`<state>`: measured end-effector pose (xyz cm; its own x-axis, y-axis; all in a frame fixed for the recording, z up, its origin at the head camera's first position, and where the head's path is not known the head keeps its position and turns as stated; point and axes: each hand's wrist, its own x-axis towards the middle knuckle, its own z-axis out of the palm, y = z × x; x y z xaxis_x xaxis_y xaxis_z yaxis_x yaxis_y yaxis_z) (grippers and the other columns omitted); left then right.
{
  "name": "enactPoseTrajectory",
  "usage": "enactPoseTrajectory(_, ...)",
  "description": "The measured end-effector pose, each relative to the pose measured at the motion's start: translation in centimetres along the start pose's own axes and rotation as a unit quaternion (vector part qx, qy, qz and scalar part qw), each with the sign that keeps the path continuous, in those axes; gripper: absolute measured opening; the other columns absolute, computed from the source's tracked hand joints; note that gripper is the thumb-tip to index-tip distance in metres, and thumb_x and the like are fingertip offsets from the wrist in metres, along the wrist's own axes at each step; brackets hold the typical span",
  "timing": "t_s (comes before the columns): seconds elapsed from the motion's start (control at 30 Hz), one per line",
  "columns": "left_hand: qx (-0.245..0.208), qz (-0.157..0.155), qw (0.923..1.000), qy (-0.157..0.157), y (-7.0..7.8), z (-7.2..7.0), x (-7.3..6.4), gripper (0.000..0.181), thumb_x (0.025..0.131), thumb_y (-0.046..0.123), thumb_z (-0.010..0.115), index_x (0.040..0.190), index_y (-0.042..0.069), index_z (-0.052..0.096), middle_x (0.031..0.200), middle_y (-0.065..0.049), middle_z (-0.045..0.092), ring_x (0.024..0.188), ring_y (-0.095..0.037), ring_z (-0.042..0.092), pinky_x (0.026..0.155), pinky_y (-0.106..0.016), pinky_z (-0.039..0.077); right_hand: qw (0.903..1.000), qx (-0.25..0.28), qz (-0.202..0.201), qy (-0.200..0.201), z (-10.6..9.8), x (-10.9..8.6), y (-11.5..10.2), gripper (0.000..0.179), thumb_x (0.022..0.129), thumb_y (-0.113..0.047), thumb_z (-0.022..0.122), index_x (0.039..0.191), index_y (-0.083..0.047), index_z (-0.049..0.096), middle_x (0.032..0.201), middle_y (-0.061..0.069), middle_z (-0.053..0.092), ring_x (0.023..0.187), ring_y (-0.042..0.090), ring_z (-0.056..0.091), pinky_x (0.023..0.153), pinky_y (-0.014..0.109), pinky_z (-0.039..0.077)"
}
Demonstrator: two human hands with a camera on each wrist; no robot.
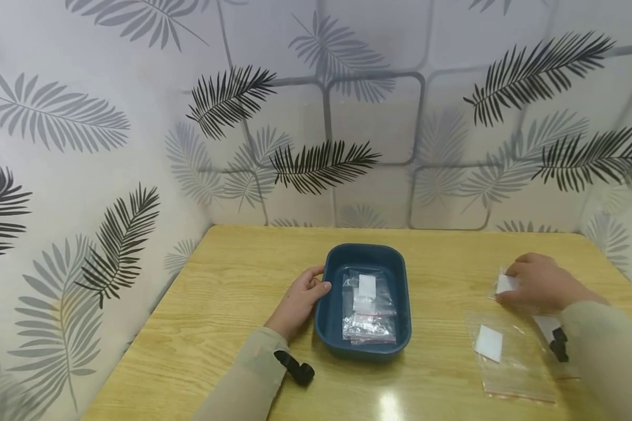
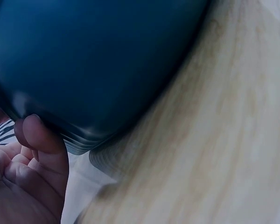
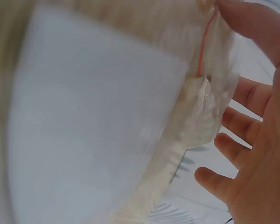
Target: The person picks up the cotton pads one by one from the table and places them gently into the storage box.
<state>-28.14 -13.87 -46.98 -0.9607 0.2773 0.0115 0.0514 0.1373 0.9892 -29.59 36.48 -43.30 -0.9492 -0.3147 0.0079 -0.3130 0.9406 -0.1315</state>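
Note:
A dark blue plastic tub (image 1: 323, 327) stands on the wooden table, and several clear zip bags (image 1: 368, 304) with white paper pieces lie inside it. My left hand (image 1: 299, 299) grips the tub's left wall, thumb over the rim; in the left wrist view its curled fingers are right at the rim of the tub (image 2: 93, 70). Far to the right, my right hand (image 1: 542, 283) pinches a clear zip bag (image 1: 505, 285) with a white paper piece in it. The right wrist view shows a red seal line (image 3: 204, 46) by the thumb, the other fingers spread.
Nearer than my right hand, a flat zip bag (image 1: 516, 374) with a white paper piece lies on the table (image 1: 242, 263). Another bag (image 1: 548, 327) is partly hidden under my right sleeve. Behind the table rises a leaf-patterned wall covering (image 1: 374, 199).

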Motion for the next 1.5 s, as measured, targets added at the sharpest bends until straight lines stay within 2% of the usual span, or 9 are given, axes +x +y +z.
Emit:
enactPoseTrajectory(0.17, 0.01, -0.004, 0.9999, 0.002, 2.1, 0.5, -1.4, 0.054, 0.104, 0.019, 0.057, 0.153, 0.004, 0.039, 0.107, -0.026, 0.063, 0.095, -0.036, 0.063, 0.088, -0.036, 0.048, 0.9999, 0.004, 0.0, 0.012, -0.1, 0.7, -1.1, 0.078, 0.079, -0.065, 0.075, 0.113, 0.005, 0.071, 0.128, 0.037, 0.053, 0.116, 0.058, 0.047, 0.097, 0.071, 0.036)
enactPoseTrajectory(0.27, 0.012, -0.001, 0.9999, 0.003, 3.0, 0.7, -1.9, 0.054, 0.104, 0.019, 0.057, 0.153, 0.003, 0.039, 0.107, -0.026, 0.063, 0.095, -0.035, 0.063, 0.088, -0.034, 0.048, 0.9998, 0.013, -0.001, 0.017, -0.6, 1.0, -2.0, 0.076, 0.08, -0.065, 0.075, 0.113, 0.004, 0.071, 0.131, 0.037, 0.051, 0.117, 0.058, 0.046, 0.098, 0.071, 0.035)
enactPoseTrajectory(0.4, 0.016, -0.004, 0.9999, 0.002, 2.7, 0.5, -1.7, 0.054, 0.104, 0.019, 0.057, 0.152, 0.003, 0.04, 0.107, -0.026, 0.063, 0.095, -0.036, 0.062, 0.087, -0.033, 0.049, 0.9991, 0.024, -0.016, 0.029, -1.3, 1.2, -3.6, 0.072, 0.082, -0.063, 0.075, 0.112, 0.002, 0.071, 0.133, 0.036, 0.051, 0.12, 0.057, 0.045, 0.1, 0.071, 0.034)
enactPoseTrajectory(0.53, 0.016, -0.007, 0.9998, 0.001, 1.4, 0.3, -0.8, 0.054, 0.104, 0.019, 0.057, 0.153, 0.005, 0.039, 0.108, -0.026, 0.063, 0.095, -0.037, 0.062, 0.086, -0.035, 0.049, 0.9977, 0.035, -0.034, 0.047, -1.8, 1.4, -5.4, 0.069, 0.082, -0.062, 0.075, 0.113, 0.0, 0.071, 0.134, 0.033, 0.052, 0.123, 0.055, 0.045, 0.101, 0.069, 0.034)
enactPoseTrajectory(0.7, 0.007, -0.007, 0.9999, 0.002, 0.3, 0.0, -0.2, 0.055, 0.103, 0.025, 0.059, 0.153, 0.011, 0.041, 0.107, -0.021, 0.064, 0.093, -0.03, 0.063, 0.086, -0.035, 0.049, 0.9958, 0.046, -0.053, 0.059, -2.4, 1.5, -7.5, 0.069, 0.083, -0.063, 0.074, 0.114, -0.001, 0.072, 0.137, 0.03, 0.052, 0.126, 0.054, 0.045, 0.103, 0.067, 0.034)
enactPoseTrajectory(0.83, 0.002, -0.005, 1.0, 0.0, 0.2, 0.0, -0.2, 0.055, 0.102, 0.028, 0.061, 0.152, 0.014, 0.043, 0.105, -0.018, 0.065, 0.091, -0.027, 0.064, 0.086, -0.034, 0.05, 0.9951, 0.049, -0.061, 0.06, -2.9, 1.5, -9.1, 0.065, 0.083, -0.063, 0.074, 0.111, -0.004, 0.073, 0.139, 0.028, 0.052, 0.128, 0.052, 0.044, 0.104, 0.067, 0.034)
enactPoseTrajectory(1.23, -0.004, -0.004, 1.0, -0.004, 0.2, 0.1, -0.2, 0.055, 0.102, 0.028, 0.062, 0.152, 0.013, 0.044, 0.104, -0.019, 0.064, 0.09, -0.027, 0.063, 0.085, -0.034, 0.05, 0.9886, 0.076, -0.101, 0.082, -3.7, 1.9, -14.1, 0.05, 0.081, -0.056, 0.08, 0.106, -0.013, 0.074, 0.141, 0.019, 0.052, 0.13, 0.045, 0.045, 0.104, 0.061, 0.038)
enactPoseTrajectory(1.5, -0.003, -0.005, 1.0, -0.002, 0.2, 0.1, -0.2, 0.054, 0.102, 0.026, 0.061, 0.151, 0.013, 0.044, 0.105, -0.019, 0.064, 0.09, -0.027, 0.063, 0.085, -0.034, 0.05, 0.9815, 0.069, -0.147, 0.102, -3.6, 2.7, -17.2, 0.049, 0.079, -0.051, 0.083, 0.106, -0.012, 0.074, 0.14, 0.016, 0.054, 0.129, 0.04, 0.048, 0.104, 0.056, 0.041)
